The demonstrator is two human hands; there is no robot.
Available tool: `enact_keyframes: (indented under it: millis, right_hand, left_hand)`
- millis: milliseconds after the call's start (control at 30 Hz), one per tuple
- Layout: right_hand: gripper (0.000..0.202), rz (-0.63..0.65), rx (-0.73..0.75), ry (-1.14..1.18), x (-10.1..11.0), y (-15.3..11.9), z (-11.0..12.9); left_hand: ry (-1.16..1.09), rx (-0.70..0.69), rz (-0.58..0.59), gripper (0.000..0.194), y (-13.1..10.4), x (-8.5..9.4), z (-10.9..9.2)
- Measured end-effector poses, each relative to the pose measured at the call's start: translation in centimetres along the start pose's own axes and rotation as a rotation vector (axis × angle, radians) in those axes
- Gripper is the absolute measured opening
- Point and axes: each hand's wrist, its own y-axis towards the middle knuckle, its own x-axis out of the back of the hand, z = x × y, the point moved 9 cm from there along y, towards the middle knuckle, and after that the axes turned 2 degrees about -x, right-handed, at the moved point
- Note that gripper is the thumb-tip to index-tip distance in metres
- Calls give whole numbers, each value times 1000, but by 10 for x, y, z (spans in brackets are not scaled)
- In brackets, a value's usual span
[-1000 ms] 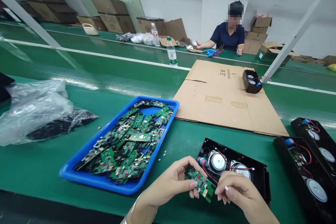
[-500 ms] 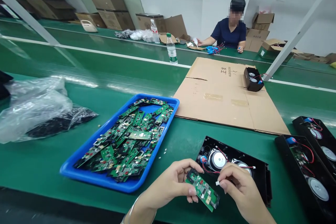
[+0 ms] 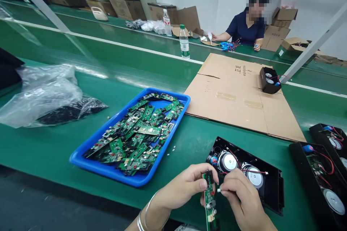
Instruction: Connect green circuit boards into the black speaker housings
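Observation:
My left hand [image 3: 189, 184] grips a green circuit board [image 3: 209, 200] by its upper end, turned nearly on edge, with red, white and tan parts along its face. Between the thumb and forefinger of my right hand [image 3: 240, 196] is a small white connector [image 3: 219, 190], just right of the board and apart from it. Behind both hands lies an open black speaker housing [image 3: 273, 184] with two round speakers, a blue part and red and black wires. My right hand hides some of that housing and whatever wire leads to the connector.
On the left, a blue tray [image 3: 78, 162] holds a heap of circuit boards. More black housings [image 3: 299, 173] stand at right. Flat cardboard [image 3: 230, 79] bears another housing [image 3: 270, 80]. Also here are a water bottle [image 3: 184, 43], plastic bags [image 3: 51, 94] and a seated co-worker [image 3: 245, 27].
The circuit board has turned from lying face-up to nearly on edge, its lower end toward me. My right hand has brought the connector closer to it. The whole view has shifted slightly.

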Motion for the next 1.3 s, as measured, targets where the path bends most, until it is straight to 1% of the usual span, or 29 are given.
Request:
enact_keyframes:
  millis: [167, 300, 433, 600, 733, 833, 933, 1067, 1200, 1300]
  right_hand:
    - [21, 9, 117, -74, -3, 5, 12]
    - [21, 3, 184, -175, -6, 2, 18]
    - [19, -33, 281, -287, -8, -6, 25]
    - [16, -83, 378, -328, -9, -12, 31]
    - [21, -87, 372, -320, -12, -17, 30]
    - [24, -98, 381, -323, -15, -23, 31]
    - [27, -118, 367, -289, -16, -25, 30]
    - [22, -145, 349, -242, -13, -23, 26]
    - [21, -178, 348, -240, -13, -22, 24]
    - [26, -229, 327, -253, -11, -20, 26]
  left_hand:
    - [-17, -2, 48, 58, 2, -7, 3]
    - [-10, 34, 34, 60, -4, -8, 6]
    - [-107, 97, -42, 54, -8, -4, 8]
    - [-65, 142, -155, 52, -11, 5, 12]
    - [5, 153, -203, 45, -19, 4, 12]
    - [65, 164, -223, 39, -24, 1, 7]
    - [93, 146, -231, 37, -25, -1, 1]
    - [135, 111, -233, 39, -23, 2, -2]
    - [155, 116, -243, 39, -22, 5, 2]
    - [123, 103, -220, 38, -21, 6, 6]
